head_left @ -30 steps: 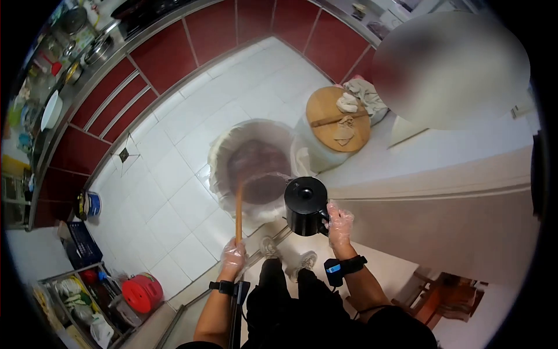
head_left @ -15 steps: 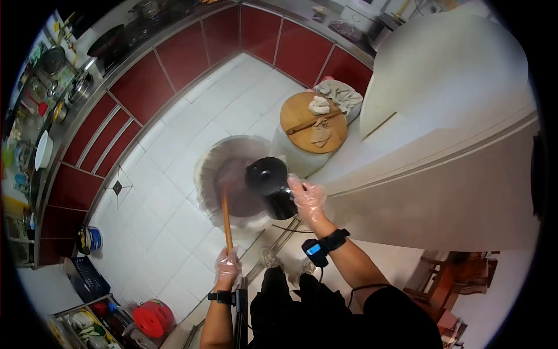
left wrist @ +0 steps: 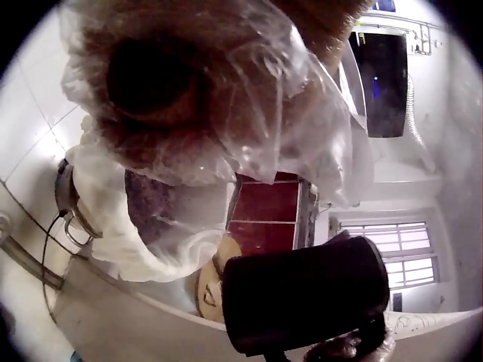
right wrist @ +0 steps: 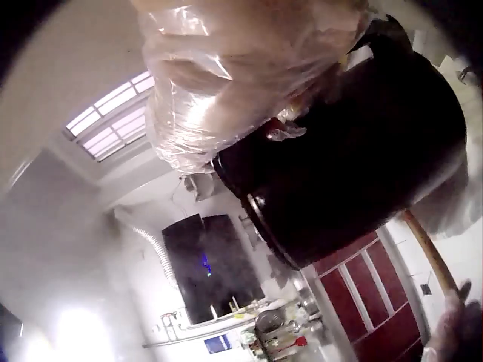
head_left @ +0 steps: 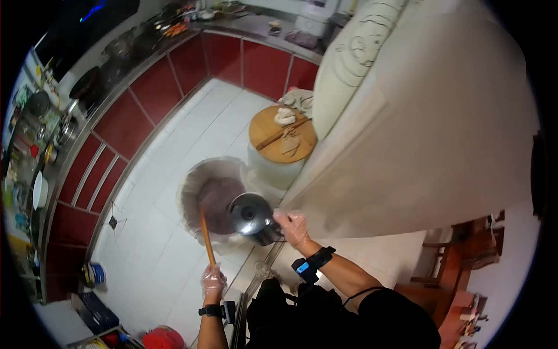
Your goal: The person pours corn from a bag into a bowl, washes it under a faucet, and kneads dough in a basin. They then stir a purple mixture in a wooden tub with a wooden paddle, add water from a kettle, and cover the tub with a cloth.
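A white-lined tub [head_left: 187,195] stands ahead. On the tub's near side, the gloved left hand [head_left: 213,281] grips a wooden stick [head_left: 207,238], its length slanting forward into the tub. To the tub's right, the gloved right hand [head_left: 294,228] holds a black kettle [head_left: 252,218] by its handle, overlapping the near-right rim from above.

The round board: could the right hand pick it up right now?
Probably not: the right hand grips the kettle and the round board lies farther ahead. That hand would likely have to put the kettle down first.
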`<state>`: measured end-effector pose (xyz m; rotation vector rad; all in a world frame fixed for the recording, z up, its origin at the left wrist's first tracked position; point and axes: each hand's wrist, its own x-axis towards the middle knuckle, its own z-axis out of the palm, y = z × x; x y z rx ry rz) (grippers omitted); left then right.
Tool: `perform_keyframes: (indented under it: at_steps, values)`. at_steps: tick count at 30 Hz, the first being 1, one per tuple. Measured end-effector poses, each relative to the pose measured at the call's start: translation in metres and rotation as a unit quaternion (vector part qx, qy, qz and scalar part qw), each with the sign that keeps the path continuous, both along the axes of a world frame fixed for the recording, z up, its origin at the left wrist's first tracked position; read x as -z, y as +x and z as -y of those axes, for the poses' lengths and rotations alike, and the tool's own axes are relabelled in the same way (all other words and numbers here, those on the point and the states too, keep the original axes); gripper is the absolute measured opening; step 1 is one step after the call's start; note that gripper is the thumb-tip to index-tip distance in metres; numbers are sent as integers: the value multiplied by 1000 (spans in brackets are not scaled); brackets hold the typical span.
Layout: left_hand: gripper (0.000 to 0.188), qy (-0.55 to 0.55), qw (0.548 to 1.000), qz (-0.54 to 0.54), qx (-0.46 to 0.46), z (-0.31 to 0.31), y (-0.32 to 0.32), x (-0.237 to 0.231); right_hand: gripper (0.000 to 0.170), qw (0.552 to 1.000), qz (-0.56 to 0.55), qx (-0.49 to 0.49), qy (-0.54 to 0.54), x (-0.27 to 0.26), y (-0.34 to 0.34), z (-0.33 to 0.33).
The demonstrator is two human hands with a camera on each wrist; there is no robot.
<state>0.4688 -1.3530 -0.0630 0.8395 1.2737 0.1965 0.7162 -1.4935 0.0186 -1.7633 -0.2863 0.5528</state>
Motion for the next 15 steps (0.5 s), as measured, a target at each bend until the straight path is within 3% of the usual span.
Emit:
perform_keyframes:
  at_steps: [2,4,6,7,10,13,15]
  values:
    - [17,11,1000,2,-5,8,4,-8,37,996,-52,10,77,-18,-7,17]
    - [20,32,999,-19,0,16,7,-14,36,987,-20,0,159,-35,-11,32]
    - [21,62,998,3,2,26,5,-19,36,981,-14,-56,183,-50,-8,52]
    - [22,60,998,2,-2,31,7,-22,34,985,17,-97,144,-67,-6,67]
    - [31,94,995,-23,11,49,7,-24,28,969,-23,-96,227,-100,-8,103]
    - [29,77,993,-81,34,78,18,-42,30,962,-107,-177,180,-151,1,160]
    - [23,250,951,-84,159,87,-4,-11,31,950,-115,-220,188,-158,8,198]
